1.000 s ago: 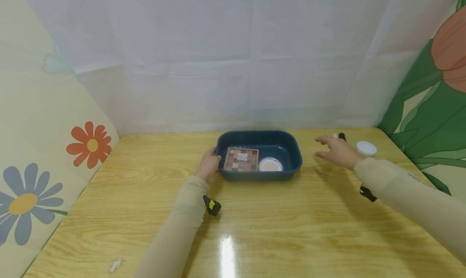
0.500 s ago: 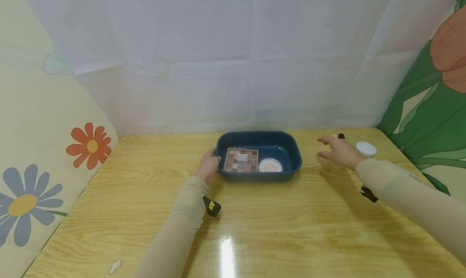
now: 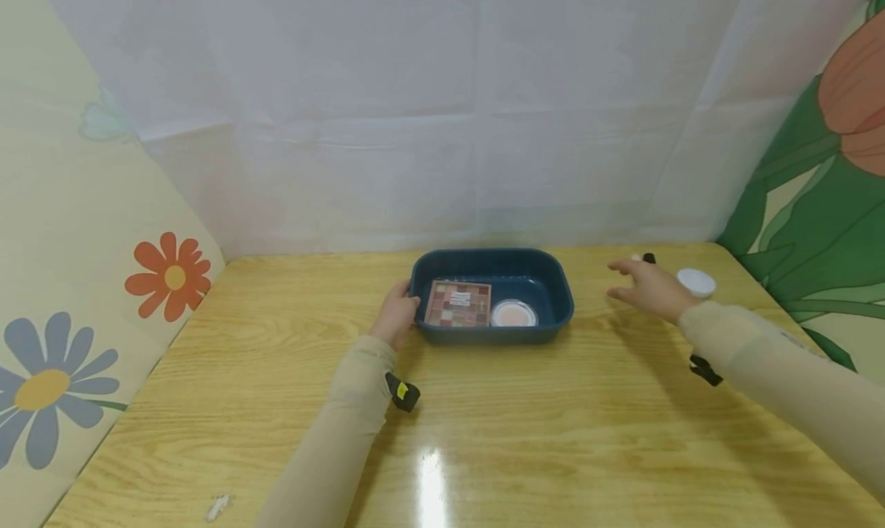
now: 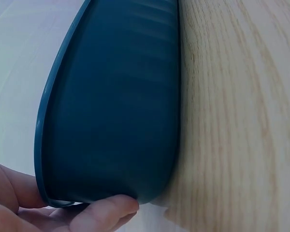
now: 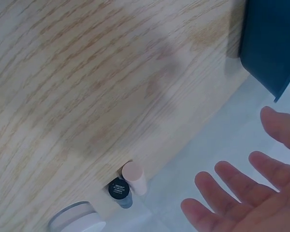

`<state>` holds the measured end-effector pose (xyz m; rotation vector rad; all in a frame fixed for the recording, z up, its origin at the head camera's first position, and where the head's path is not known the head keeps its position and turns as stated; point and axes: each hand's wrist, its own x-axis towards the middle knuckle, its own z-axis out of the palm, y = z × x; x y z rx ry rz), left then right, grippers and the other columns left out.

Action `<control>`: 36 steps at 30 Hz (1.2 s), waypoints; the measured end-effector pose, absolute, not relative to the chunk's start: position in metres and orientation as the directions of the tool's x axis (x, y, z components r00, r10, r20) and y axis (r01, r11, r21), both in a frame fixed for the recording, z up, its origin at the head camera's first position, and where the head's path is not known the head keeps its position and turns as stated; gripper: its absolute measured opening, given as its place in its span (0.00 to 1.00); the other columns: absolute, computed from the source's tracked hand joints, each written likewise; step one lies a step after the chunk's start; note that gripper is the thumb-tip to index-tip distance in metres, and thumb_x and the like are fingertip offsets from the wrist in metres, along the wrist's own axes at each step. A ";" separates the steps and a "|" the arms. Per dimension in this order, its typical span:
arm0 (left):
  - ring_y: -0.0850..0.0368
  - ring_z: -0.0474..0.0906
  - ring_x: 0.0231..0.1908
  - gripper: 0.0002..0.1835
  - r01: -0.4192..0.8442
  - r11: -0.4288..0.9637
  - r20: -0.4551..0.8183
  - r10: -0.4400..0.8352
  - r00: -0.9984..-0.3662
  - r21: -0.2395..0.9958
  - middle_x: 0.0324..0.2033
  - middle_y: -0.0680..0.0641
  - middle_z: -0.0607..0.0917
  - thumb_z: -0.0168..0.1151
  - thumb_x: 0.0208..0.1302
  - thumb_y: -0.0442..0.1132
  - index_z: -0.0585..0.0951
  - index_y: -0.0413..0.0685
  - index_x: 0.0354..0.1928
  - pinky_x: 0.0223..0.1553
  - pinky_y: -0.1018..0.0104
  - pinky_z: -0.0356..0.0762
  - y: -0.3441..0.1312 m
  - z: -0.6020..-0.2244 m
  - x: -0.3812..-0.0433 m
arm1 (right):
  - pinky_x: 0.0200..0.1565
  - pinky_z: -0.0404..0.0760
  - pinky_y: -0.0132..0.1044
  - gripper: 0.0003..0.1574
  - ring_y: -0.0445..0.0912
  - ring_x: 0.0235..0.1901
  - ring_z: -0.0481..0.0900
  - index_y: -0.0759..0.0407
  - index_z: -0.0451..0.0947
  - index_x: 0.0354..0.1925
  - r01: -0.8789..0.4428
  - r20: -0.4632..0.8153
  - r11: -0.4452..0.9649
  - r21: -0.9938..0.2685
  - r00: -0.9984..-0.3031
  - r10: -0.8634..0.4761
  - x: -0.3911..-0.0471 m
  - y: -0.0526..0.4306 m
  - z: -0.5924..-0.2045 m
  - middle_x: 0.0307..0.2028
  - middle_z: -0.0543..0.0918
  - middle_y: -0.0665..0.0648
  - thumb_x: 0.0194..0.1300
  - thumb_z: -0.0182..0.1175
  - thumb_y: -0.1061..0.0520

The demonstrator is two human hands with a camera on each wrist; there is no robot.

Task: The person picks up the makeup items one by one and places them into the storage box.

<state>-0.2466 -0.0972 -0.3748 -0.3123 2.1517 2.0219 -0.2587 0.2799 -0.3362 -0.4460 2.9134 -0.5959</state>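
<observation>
A dark blue plastic basin [image 3: 492,334] stands on the table. My left hand [image 3: 396,313] grips its left end; in the left wrist view the thumb is at the rim and the fingers [image 4: 106,212] lie along the outer wall. Inside the basin are an eyeshadow palette [image 3: 459,305] and a round compact [image 3: 513,313] with a pale pink middle. Right of the basin my right hand [image 3: 655,290] is held over the table, fingers spread and holding nothing. Near it, a black-capped tube [image 5: 119,189] and a pale pink one [image 5: 134,174] stand side by side.
A round white-lidded jar [image 3: 696,283] stands at the table's back right, beyond my right wrist. White cloth [image 3: 359,128] hangs behind the table's back edge. Flower-printed panels [image 3: 830,205] flank both sides.
My right hand has drifted slightly to the right, away from the basin. The left hand, the basin and its contents have stayed put.
</observation>
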 end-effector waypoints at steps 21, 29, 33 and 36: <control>0.39 0.65 0.63 0.27 -0.264 0.071 -0.263 -0.029 -0.964 0.962 0.70 0.36 0.61 0.37 0.74 0.29 0.56 0.39 0.73 0.59 0.41 0.67 -0.096 -0.374 -0.245 | 0.57 0.65 0.67 0.37 0.75 0.61 0.58 0.81 0.57 0.66 -0.226 -0.095 0.876 -0.425 -0.952 -0.291 -0.260 0.290 -0.339 0.63 0.60 0.83 0.70 0.57 0.58; 0.39 0.65 0.64 0.27 -0.266 0.048 -0.265 -0.021 -0.964 0.963 0.70 0.36 0.61 0.36 0.74 0.28 0.56 0.39 0.73 0.60 0.41 0.67 -0.097 -0.374 -0.245 | 0.57 0.63 0.68 0.39 0.76 0.63 0.54 0.80 0.55 0.67 -0.186 -0.127 0.878 -0.440 -0.955 -0.266 -0.262 0.295 -0.340 0.65 0.55 0.84 0.70 0.57 0.57; 0.39 0.65 0.64 0.27 -0.265 0.046 -0.265 -0.017 -0.964 0.963 0.70 0.36 0.61 0.36 0.74 0.28 0.56 0.39 0.73 0.60 0.41 0.67 -0.097 -0.373 -0.245 | 0.58 0.62 0.68 0.39 0.76 0.63 0.52 0.80 0.55 0.67 -0.176 -0.132 0.875 -0.452 -0.956 -0.260 -0.262 0.296 -0.340 0.66 0.53 0.83 0.70 0.57 0.57; 0.40 0.65 0.63 0.27 -0.269 0.051 -0.268 -0.019 -0.963 0.962 0.70 0.37 0.61 0.36 0.74 0.28 0.56 0.39 0.73 0.60 0.41 0.67 -0.097 -0.373 -0.245 | 0.58 0.62 0.69 0.40 0.76 0.63 0.52 0.79 0.54 0.68 -0.170 -0.138 0.874 -0.455 -0.956 -0.257 -0.262 0.297 -0.340 0.67 0.51 0.83 0.70 0.57 0.56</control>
